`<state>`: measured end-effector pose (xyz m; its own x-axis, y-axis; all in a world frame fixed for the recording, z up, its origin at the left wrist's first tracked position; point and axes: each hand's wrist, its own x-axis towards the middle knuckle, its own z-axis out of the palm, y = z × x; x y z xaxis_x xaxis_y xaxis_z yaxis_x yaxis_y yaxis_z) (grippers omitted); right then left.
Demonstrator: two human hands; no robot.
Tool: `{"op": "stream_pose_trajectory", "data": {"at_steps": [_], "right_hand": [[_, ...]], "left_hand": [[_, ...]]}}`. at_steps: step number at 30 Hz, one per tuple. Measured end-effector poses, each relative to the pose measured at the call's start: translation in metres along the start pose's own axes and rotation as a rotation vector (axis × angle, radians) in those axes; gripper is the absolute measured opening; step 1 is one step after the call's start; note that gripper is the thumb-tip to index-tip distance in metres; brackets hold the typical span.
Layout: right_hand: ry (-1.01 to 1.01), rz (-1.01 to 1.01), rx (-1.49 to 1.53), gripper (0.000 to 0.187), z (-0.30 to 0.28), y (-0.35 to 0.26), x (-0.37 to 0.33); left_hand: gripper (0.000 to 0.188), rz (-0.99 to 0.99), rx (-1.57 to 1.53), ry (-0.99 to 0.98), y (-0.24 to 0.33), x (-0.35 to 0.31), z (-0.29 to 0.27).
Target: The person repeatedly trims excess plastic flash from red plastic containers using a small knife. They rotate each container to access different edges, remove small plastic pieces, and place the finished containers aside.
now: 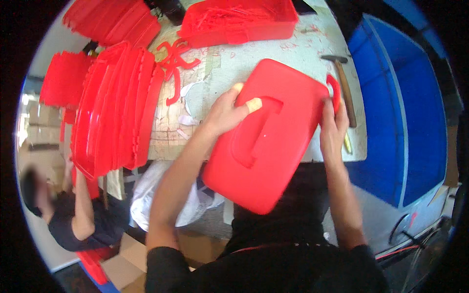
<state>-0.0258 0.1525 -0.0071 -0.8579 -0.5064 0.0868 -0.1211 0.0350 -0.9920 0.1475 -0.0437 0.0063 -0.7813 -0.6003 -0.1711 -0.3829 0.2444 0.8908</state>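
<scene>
A red plastic box lid [273, 161] is held tilted over the near edge of the worktable, its face with a handle-shaped recess turned up. My left hand [227, 113] grips the lid's left side, the thumb on top and yellow wrapping on the thumb and a fingertip. At the lid's upper right side is my right hand [333, 129], closed round a curved red plastic handle [335, 92]. Whether its fingers also touch the lid I cannot tell. More red handles [173, 61] lie loose on the table, left of the lid.
Stacked red lids [117, 107] stand at the left. A red bin [239, 36] of red scraps sits at the far side. A hammer [344, 88] lies on the worktable [215, 73], right, beside a blue crate [405, 112]. A co-worker [93, 215] is at the lower left.
</scene>
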Motion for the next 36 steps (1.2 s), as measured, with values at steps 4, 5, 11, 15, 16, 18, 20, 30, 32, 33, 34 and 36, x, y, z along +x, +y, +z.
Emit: {"op": "stream_pose_trajectory", "data": {"at_steps": [4, 5, 11, 15, 16, 18, 20, 30, 32, 33, 34, 36], "right_hand": [[-0.090, 0.167, 0.216, 0.023, -0.028, -0.002, -0.059], [-0.125, 0.209, 0.284, 0.023, -0.033, -0.002, -0.073], [-0.303, 0.217, 0.371, 0.034, -0.080, -0.035, -0.109], [-0.202, 0.064, 0.369, 0.040, -0.107, -0.056, -0.092], [-0.162, 0.031, 0.357, 0.039, -0.109, -0.058, -0.089], [-0.162, 0.087, 0.330, 0.035, -0.108, -0.060, -0.082], [-0.198, 0.172, 0.360, 0.033, -0.098, -0.064, -0.075], [-0.492, 0.362, -0.106, 0.021, 0.034, -0.087, 0.027], [-0.527, 0.418, -0.163, 0.021, 0.045, -0.083, 0.029], [-0.513, 0.400, -0.233, 0.020, 0.049, -0.081, 0.031], [-0.498, 0.389, -0.301, 0.020, 0.051, -0.079, 0.031], [-0.466, 0.334, -0.397, 0.019, 0.053, -0.075, 0.030]], "left_hand": [[0.051, 0.164, 0.239, -0.384, 0.037, 0.059, -0.021], [0.052, 0.192, 0.340, -0.485, 0.048, 0.076, -0.019], [0.057, 0.458, 0.743, -1.008, 0.113, 0.116, 0.045], [0.053, 0.589, 1.126, -1.061, 0.148, 0.080, 0.083], [0.052, 0.682, 1.169, -1.012, 0.148, 0.069, 0.087], [0.044, 0.758, 1.022, -0.852, 0.138, 0.059, 0.080], [0.039, 0.708, 0.781, -0.735, 0.120, 0.065, 0.060], [0.045, 0.272, 0.710, 0.349, 0.043, 0.149, 0.000], [0.048, 0.114, 0.596, 0.240, 0.038, 0.149, 0.008], [0.049, 0.113, 0.605, 0.230, 0.037, 0.150, 0.010], [0.048, 0.105, 0.589, 0.230, 0.035, 0.149, 0.011], [0.048, 0.116, 0.561, 0.281, 0.034, 0.147, 0.012]]}}
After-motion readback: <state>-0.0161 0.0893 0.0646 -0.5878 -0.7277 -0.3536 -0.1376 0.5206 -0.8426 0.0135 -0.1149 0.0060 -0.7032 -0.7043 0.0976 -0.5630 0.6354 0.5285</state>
